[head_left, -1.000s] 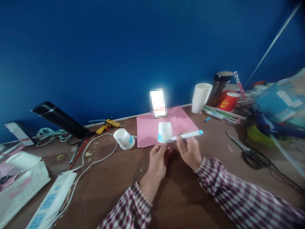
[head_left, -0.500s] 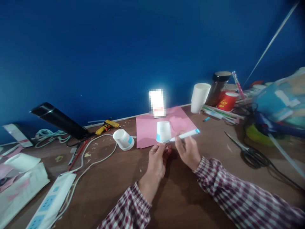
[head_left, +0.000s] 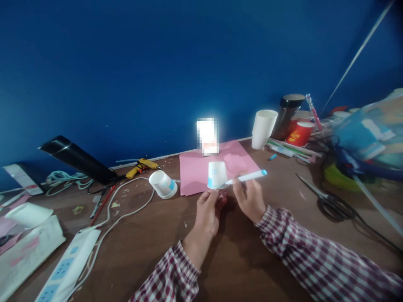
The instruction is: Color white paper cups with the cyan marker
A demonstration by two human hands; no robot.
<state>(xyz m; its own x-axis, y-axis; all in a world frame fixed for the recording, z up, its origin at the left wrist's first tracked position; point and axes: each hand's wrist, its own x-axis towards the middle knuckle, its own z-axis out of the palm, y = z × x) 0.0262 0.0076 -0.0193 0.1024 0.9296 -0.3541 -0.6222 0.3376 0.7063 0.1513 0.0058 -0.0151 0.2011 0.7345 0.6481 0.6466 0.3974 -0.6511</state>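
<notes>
My left hand (head_left: 207, 212) pinches the rim of an upside-down white paper cup (head_left: 217, 174) with a blue pattern, in front of pink paper sheets (head_left: 192, 174). My right hand (head_left: 250, 199) is closed on a white marker with a blue end (head_left: 252, 175); its tip is at the lower right edge of the cup, and whether it touches is too small to tell. Left of the hands, a second white and blue cup (head_left: 163, 184) leans on its side. The blue marker cap (head_left: 272, 157) lies to the right of the pink paper.
Black-handled scissors (head_left: 335, 206) lie at the right, near a blue bag (head_left: 371, 134). Stacked white cups (head_left: 263, 129) and a red cup (head_left: 300, 133) stand behind. A yellow glue gun (head_left: 141, 167), black bottle (head_left: 78, 158) and white power strip (head_left: 67, 262) are on the left.
The marker's blue end has shifted slightly to the right with my right hand. The held cup has moved very slightly right and down.
</notes>
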